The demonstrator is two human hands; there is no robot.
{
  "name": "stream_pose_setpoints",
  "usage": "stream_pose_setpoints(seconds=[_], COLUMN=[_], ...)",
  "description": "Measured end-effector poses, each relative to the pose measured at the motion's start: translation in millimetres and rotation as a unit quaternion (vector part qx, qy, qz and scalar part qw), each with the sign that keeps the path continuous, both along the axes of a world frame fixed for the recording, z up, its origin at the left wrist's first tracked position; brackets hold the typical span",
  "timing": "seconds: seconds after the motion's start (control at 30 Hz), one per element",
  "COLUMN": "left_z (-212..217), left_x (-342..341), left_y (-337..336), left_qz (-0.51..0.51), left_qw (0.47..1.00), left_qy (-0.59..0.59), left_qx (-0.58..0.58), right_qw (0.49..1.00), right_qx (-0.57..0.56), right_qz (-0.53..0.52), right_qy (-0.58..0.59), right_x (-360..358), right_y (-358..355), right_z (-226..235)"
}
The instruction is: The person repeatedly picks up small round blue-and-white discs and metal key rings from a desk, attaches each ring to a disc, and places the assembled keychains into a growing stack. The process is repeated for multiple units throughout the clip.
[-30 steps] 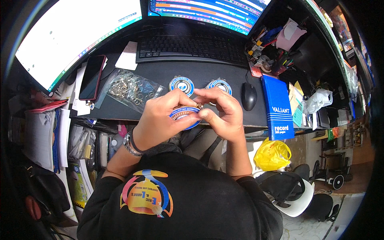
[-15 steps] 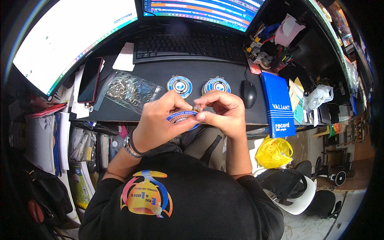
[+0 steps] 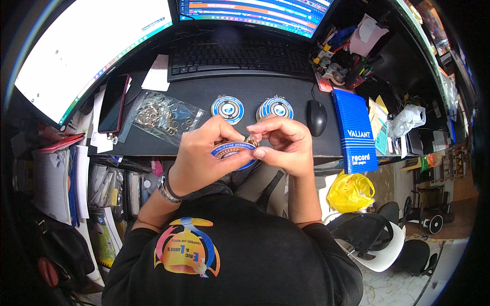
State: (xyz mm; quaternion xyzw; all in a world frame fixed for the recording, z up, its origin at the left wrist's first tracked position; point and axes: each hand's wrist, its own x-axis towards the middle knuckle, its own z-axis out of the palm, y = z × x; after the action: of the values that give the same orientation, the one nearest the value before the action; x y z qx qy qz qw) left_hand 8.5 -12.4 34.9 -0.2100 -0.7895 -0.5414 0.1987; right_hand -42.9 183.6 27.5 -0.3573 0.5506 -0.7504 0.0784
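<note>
My left hand [image 3: 204,155] grips a round blue and white medal [image 3: 232,151] by its edge, just above my lap. My right hand [image 3: 280,145] pinches a small metal ring [image 3: 251,141] at the medal's top. Two more medals of the same kind, one [image 3: 227,109] on the left and one [image 3: 276,108] on the right, lie flat on the black desk mat [image 3: 204,92] just beyond my hands. A clear plastic bag of metal rings [image 3: 163,117] lies to the left of them.
A black keyboard [image 3: 240,56] sits before two lit monitors [image 3: 97,46]. A black mouse [image 3: 316,117] and a blue record book [image 3: 354,130] lie at the right, a phone [image 3: 113,102] at the left. A yellow bag [image 3: 349,191] hangs below the desk edge.
My hands and the held medal have stayed in almost the same place; my right fingers have shifted slightly at the medal's top.
</note>
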Motion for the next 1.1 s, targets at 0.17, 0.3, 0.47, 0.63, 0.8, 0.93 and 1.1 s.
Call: stream_pose_setpoints(seconds=[0.17,0.3,0.47,0.63,0.8,0.93,1.1], left_z=[2,3,0,-7,-22,-30,-30], left_x=[1,3,0,-1,-11,-17,-24], left_y=[0,0,1,0,10,14,4], left_qz=[-0.01,-0.001,0.006,0.01,-0.009,-0.029,-0.007], left_qw=[1.0,1.0,0.998,1.0,0.997,0.991,0.977], left_qy=[-0.014,0.005,0.042,0.001,-0.04,-0.121,-0.194], left_qx=[0.006,-0.029,-0.042,-0.022,0.059,0.044,0.09], right_qw=[1.0,1.0,0.999,0.999,0.99,0.965,0.943], right_qx=[0.009,0.015,0.039,0.047,0.043,0.079,0.092], right_qz=[0.0,-0.013,-0.032,-0.025,-0.031,-0.104,-0.282], right_qy=[0.013,0.009,-0.014,-0.01,-0.13,-0.227,-0.151], right_x=[1,2,4,3,9,2,-50], right_y=[1,0,-1,1,1,4,30], right_z=[1,0,0,1,-1,-13,-34])
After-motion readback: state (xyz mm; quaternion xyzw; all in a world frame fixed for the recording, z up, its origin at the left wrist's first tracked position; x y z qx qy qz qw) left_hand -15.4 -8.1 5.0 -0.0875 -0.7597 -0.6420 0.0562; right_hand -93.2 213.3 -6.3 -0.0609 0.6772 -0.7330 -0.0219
